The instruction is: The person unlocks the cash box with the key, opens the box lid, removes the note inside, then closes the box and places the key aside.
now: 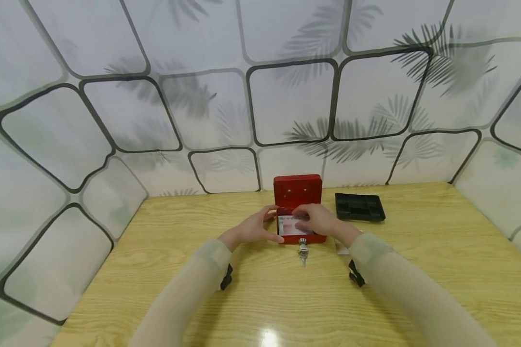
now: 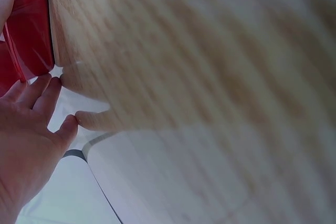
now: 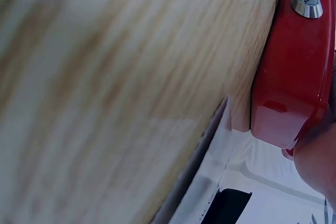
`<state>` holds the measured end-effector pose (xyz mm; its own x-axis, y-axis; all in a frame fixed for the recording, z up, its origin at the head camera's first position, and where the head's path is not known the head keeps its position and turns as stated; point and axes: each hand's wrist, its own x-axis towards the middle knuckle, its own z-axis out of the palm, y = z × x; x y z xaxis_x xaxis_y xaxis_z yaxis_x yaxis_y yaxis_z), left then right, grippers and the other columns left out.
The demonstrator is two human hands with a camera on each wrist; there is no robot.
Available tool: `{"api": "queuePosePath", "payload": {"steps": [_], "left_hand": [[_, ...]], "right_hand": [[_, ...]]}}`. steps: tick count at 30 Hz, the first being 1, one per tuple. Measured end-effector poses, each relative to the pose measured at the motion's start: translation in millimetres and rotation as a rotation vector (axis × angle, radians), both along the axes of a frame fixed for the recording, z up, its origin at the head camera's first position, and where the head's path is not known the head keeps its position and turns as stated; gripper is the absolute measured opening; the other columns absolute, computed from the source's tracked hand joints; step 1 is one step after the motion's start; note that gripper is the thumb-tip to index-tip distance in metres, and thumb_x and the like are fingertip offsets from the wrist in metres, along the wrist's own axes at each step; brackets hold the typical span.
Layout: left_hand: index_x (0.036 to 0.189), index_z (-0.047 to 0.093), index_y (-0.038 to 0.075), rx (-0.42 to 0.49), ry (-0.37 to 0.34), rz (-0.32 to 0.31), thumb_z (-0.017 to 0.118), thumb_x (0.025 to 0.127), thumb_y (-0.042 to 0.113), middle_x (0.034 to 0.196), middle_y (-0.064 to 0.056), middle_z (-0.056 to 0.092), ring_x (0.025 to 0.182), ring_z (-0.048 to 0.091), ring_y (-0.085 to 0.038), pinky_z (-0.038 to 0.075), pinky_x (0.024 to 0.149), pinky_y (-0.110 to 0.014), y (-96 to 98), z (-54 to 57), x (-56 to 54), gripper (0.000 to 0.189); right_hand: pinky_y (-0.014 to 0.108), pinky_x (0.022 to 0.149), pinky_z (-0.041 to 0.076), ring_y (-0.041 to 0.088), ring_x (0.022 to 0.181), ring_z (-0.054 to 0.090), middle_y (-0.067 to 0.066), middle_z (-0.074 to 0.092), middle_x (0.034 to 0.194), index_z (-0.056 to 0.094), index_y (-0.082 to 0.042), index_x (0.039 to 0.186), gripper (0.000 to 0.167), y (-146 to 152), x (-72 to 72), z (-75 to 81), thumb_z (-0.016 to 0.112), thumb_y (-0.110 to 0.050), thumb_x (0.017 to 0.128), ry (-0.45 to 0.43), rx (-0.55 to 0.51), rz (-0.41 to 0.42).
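A red metal cash box (image 1: 304, 239) stands on the table with its lid (image 1: 297, 190) raised at the back. Pinkish and white banknotes (image 1: 286, 226) lie inside it. My left hand (image 1: 256, 226) spans the box's left end, thumb at the front corner and spread fingers touching the side and rear corner. Over the notes, inside the box, is my right hand (image 1: 319, 220), its fingers bent and thumb near the notes; whether it pinches them I cannot tell. Keys (image 1: 303, 255) hang from the front lock (image 3: 307, 4).
A black compartment tray (image 1: 359, 207) lies right of the box. White paper (image 1: 342, 248) shows partly under my right wrist; the right wrist view shows its raised edge (image 3: 207, 166). A patterned cloth (image 1: 291, 106) stands behind the wooden table (image 1: 265, 299).
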<state>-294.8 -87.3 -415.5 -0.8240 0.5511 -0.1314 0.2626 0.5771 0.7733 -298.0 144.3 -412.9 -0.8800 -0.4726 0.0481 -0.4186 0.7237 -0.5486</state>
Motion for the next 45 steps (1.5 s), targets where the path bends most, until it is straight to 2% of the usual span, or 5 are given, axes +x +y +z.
{"api": "queuePosePath", "payload": {"steps": [12,22,31,38,45], "left_hand": [[0.148,0.03,0.02,0.01,-0.002,-0.003,0.083,0.078,0.03,0.151,-0.011,0.038,0.14,0.032,-0.021,0.017,0.115,-0.046,0.5,0.4,-0.4,0.088],[0.148,0.03,0.021,0.0,-0.01,0.005,0.083,0.079,0.03,0.152,-0.011,0.037,0.141,0.031,-0.022,0.016,0.115,-0.048,0.2,1.5,1.4,0.088],[0.149,0.029,0.019,0.001,-0.011,0.006,0.083,0.078,0.032,0.152,-0.012,0.036,0.141,0.031,-0.023,0.017,0.115,-0.048,0.1,1.3,1.5,0.089],[0.149,0.029,0.019,-0.004,-0.005,0.004,0.082,0.079,0.033,0.152,-0.012,0.036,0.141,0.031,-0.023,0.017,0.115,-0.048,-0.3,-0.2,0.1,0.089],[0.149,0.028,0.02,-0.02,0.003,0.004,0.082,0.079,0.033,0.152,-0.012,0.036,0.141,0.031,-0.023,0.017,0.115,-0.047,0.1,0.5,-0.4,0.089]], "right_hand": [[0.045,0.093,0.047,0.027,0.104,0.06,0.009,0.066,0.114,0.064,-0.002,0.121,0.041,-0.6,0.2,-1.8,0.078,-0.015,0.084,0.012,0.04,-0.005],[0.046,0.094,0.047,0.027,0.105,0.06,0.009,0.065,0.114,0.063,-0.004,0.122,0.042,-1.9,0.0,-2.9,0.078,-0.016,0.084,0.007,0.045,-0.009],[0.044,0.084,0.05,0.024,0.091,0.058,0.007,0.061,0.1,0.064,0.0,0.116,0.033,-1.4,2.0,-1.7,0.075,-0.006,0.085,0.052,-0.063,-0.028],[0.049,0.092,0.047,0.03,0.105,0.06,0.01,0.066,0.11,0.067,-0.004,0.115,0.025,0.9,2.6,-1.5,0.069,-0.008,0.09,0.032,-0.067,-0.023],[0.05,0.094,0.046,0.03,0.108,0.059,0.01,0.067,0.113,0.068,-0.006,0.115,0.023,0.2,4.8,0.8,0.065,-0.006,0.093,0.041,-0.064,-0.011]]}}
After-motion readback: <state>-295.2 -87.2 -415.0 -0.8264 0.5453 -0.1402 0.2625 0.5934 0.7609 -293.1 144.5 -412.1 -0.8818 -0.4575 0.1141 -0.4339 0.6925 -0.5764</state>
